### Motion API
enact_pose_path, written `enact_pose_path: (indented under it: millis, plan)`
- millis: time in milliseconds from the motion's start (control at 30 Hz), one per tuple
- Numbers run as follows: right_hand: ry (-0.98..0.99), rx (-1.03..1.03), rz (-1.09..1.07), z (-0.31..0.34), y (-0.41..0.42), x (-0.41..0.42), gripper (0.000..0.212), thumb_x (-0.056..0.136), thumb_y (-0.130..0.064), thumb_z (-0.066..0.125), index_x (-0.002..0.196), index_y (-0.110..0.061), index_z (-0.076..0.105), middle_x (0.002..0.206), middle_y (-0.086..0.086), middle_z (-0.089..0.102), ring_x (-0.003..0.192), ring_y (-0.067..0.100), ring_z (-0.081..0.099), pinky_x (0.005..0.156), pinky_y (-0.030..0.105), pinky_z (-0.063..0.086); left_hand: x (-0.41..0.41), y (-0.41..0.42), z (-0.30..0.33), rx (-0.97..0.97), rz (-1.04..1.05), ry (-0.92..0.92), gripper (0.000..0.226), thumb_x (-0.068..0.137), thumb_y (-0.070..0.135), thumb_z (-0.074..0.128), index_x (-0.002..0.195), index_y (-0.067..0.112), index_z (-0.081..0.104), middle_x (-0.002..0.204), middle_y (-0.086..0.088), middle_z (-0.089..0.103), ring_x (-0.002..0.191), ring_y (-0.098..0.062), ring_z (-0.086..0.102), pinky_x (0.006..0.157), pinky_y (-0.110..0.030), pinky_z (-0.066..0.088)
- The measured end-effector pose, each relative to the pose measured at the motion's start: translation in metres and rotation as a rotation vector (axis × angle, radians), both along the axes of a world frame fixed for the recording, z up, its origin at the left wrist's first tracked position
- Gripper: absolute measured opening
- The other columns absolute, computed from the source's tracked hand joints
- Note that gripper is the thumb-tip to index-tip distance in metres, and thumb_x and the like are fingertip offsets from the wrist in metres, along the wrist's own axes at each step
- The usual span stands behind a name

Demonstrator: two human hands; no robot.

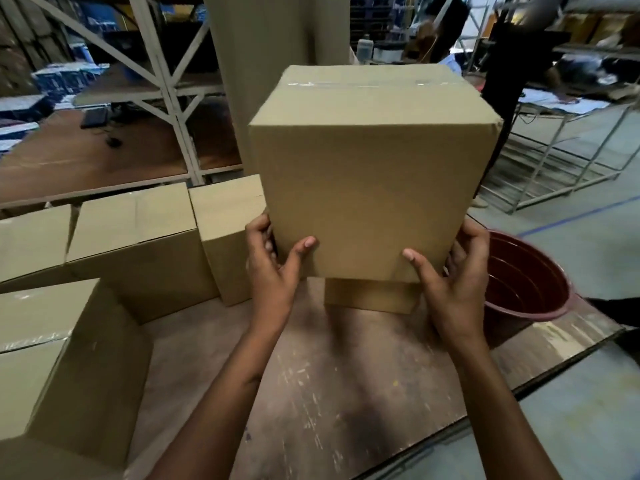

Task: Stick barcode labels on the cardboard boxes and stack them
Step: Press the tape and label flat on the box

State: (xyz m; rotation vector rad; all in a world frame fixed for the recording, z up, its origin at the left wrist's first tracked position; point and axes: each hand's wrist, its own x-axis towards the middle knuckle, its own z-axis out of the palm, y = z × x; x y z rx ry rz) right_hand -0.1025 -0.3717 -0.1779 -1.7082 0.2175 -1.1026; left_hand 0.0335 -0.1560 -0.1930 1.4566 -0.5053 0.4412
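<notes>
Two hands, left (277, 261) and right (450, 282), clasp the box (370, 181) at its lower corners, mid-frame, thumbs on the near face. It sits above a lower box (370, 296) on the worktop (329, 375); square the edges before letting go. No label shows.

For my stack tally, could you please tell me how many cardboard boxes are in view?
6: held box; one beneath it; three in a row at left; one near left. Others may be hidden.
</notes>
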Motion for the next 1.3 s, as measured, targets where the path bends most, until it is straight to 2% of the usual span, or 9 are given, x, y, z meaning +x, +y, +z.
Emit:
enact_pose_path:
  millis: [67,200,333,500,700,867,1100,1200,1300]
  plan:
    - [0.017,-0.015,-0.036,-0.002,-0.021,0.013,0.075,0.088,-0.008,0.089,0.148,-0.014,0.044,0.148,0.002,0.06,0.135,0.019,0.063,0.111,0.05,0.055,0.016,-0.024,-0.002,0.004,-0.022,0.008,0.061,0.093,0.023,0.086,0.138,0.026,0.045,0.14,-0.006,0.063,0.131,-0.021,0.065,0.109,-0.052,0.056]
    - [0.051,-0.027,-0.078,-0.011,-0.058,0.034,0.078,0.087,-0.016,0.091,0.15,-0.018,0.044,0.147,0.005,0.061,0.131,0.017,0.065,0.108,0.046,0.057,0.036,-0.059,-0.007,0.019,-0.023,-0.002,0.06,0.093,0.019,0.086,0.139,0.022,0.046,0.139,0.007,0.063,0.13,-0.01,0.064,0.108,-0.041,0.057]
    - [0.067,-0.032,-0.095,-0.022,-0.083,0.046,0.079,0.089,-0.019,0.091,0.151,-0.019,0.042,0.147,0.006,0.06,0.132,0.019,0.065,0.108,0.049,0.057,0.053,-0.084,-0.018,0.051,-0.033,-0.025,0.063,0.093,0.019,0.086,0.141,0.011,0.046,0.142,-0.011,0.064,0.13,-0.021,0.066,0.107,-0.05,0.057]
    - [0.084,-0.014,-0.106,-0.037,-0.102,0.057,0.081,0.089,-0.021,0.09,0.154,-0.019,0.04,0.15,0.002,0.058,0.134,0.018,0.063,0.109,0.051,0.056,0.067,-0.104,-0.026,0.096,-0.07,-0.036,0.068,0.094,0.018,0.085,0.147,0.007,0.044,0.152,-0.01,0.058,0.139,-0.017,0.06,0.115,-0.042,0.053]
    - [0.105,-0.016,-0.117,-0.045,-0.119,0.071,0.083,0.088,-0.021,0.091,0.154,-0.019,0.04,0.152,0.002,0.055,0.133,0.016,0.063,0.108,0.048,0.057,0.081,-0.122,-0.033,0.117,-0.056,-0.053,0.068,0.093,0.015,0.085,0.147,0.006,0.045,0.155,-0.012,0.055,0.143,-0.019,0.057,0.118,-0.041,0.05]
    - [0.108,-0.036,-0.114,-0.049,-0.128,0.086,0.084,0.088,-0.029,0.09,0.154,-0.021,0.039,0.153,0.004,0.053,0.136,0.02,0.061,0.107,0.05,0.057,0.097,-0.127,-0.032,0.128,-0.07,-0.022,0.067,0.094,0.024,0.086,0.146,0.014,0.044,0.152,-0.007,0.058,0.14,-0.02,0.06,0.113,-0.052,0.053]
    - [0.13,-0.067,-0.143,-0.054,-0.127,0.1,0.087,0.093,-0.034,0.086,0.16,-0.02,0.032,0.161,0.002,0.043,0.144,0.018,0.053,0.113,0.052,0.052,0.107,-0.13,-0.033,0.144,-0.072,-0.003,0.069,0.097,0.028,0.083,0.151,0.015,0.042,0.154,-0.002,0.056,0.141,-0.014,0.057,0.115,-0.047,0.052]
    - [0.141,-0.085,-0.172,-0.056,-0.125,0.102,0.089,0.095,-0.037,0.083,0.163,-0.023,0.029,0.166,0.002,0.037,0.149,0.02,0.047,0.117,0.053,0.049,0.108,-0.13,-0.034,0.164,-0.087,0.019,0.07,0.098,0.033,0.081,0.154,0.024,0.038,0.157,0.004,0.052,0.14,-0.013,0.058,0.112,-0.047,0.055]
    - [0.15,-0.087,-0.213,-0.057,-0.121,0.105,0.09,0.096,-0.037,0.082,0.166,-0.023,0.027,0.167,0.002,0.035,0.152,0.02,0.044,0.12,0.052,0.045,0.11,-0.126,-0.035,0.205,-0.102,0.049,0.077,0.099,0.045,0.078,0.159,0.041,0.03,0.162,0.005,0.047,0.142,-0.016,0.056,0.111,-0.051,0.055]
